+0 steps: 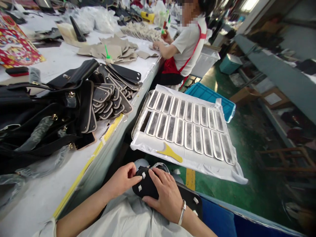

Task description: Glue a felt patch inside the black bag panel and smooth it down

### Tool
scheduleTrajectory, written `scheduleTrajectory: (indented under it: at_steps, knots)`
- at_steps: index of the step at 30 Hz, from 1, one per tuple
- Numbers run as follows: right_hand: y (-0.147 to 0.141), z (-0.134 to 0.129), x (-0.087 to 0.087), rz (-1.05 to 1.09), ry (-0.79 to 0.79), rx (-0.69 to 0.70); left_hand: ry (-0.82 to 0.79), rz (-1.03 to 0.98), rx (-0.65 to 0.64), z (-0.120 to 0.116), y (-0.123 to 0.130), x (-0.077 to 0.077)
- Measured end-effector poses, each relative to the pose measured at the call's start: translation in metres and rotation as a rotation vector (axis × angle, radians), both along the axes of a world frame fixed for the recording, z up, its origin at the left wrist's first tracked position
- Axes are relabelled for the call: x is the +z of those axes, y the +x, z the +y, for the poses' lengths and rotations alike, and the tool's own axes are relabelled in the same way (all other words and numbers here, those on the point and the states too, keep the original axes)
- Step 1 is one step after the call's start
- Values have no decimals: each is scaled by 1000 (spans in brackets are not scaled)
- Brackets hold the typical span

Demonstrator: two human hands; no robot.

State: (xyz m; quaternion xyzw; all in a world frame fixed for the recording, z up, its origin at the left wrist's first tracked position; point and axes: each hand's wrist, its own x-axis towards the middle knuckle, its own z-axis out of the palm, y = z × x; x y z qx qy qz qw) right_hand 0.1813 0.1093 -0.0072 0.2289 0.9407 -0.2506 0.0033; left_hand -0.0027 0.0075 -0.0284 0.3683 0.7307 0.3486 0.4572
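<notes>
A long black strap-like piece (148, 188) with rounded ends lies across my lap, small white tabs near both ends. My right hand (166, 191) wraps over its left part, fingers on top and thumb along the near side. At the left end, my left hand (124, 179) has its fingers curled in, with the thumb tip at a white tab (144, 175). Whether anything small is between those fingers is hidden. Another white tab (140, 188) sits just below. The strap's right end (191, 199) shows beyond my right wrist.
Ahead stands a white-covered tray (197, 158) with rows of grey, white-edged strips and a yellow scraper (170, 152). To the left, the table (81, 168) carries black bags (32, 115) and piled straps (108, 98). A co-worker (189, 46) sits beyond, near a blue crate (212, 95).
</notes>
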Motion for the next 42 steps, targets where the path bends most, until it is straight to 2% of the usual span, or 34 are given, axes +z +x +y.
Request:
scheduleTrajectory:
  at_steps: [3, 7, 9, 14, 17, 19, 20, 23, 25, 27, 29, 32, 34, 37, 42]
  knots:
    - [-1, 1, -1, -22, 9, 5, 8, 21, 36, 2, 4, 0]
    - [-3, -1, -4, -50, 56, 20, 16, -99, 83, 1, 9, -2]
    - [0, -3, -6, -64, 80, 27, 31, -85, 74, 1, 11, -4]
    - [30, -2, -7, -109, 125, -17, 99, 99, 8, -3, 7, -7]
    - [52, 0, -4, -141, 143, -51, 117, 131, -27, -3, -2, 0]
    - [59, 2, -2, -150, 152, -66, 173, 257, -94, 0, -4, 10]
    - [60, 2, -1, -149, 158, -72, 215, 350, -168, 2, -2, 15]
    - [59, 1, -2, -131, 171, -85, 345, 630, -503, 14, 19, 26]
    - [58, 0, -5, -117, 176, -97, 356, 766, -671, 22, 40, 25]
    - [60, -1, -10, -98, 179, -112, 300, 847, -752, 29, 59, 19]
    - [64, -1, -13, -77, 181, -110, 251, 899, -787, 32, 70, 11]
    - [77, 3, -14, -74, 174, -49, 245, 964, -809, 32, 71, 5]
    - [87, 7, -13, -87, 168, -20, 246, 985, -814, 32, 70, 7]
    - [97, 13, -13, -102, 156, -54, 245, 977, -817, 35, 69, 12]
    - [97, 19, -14, -69, 138, -79, 253, 943, -805, 43, 71, 14]
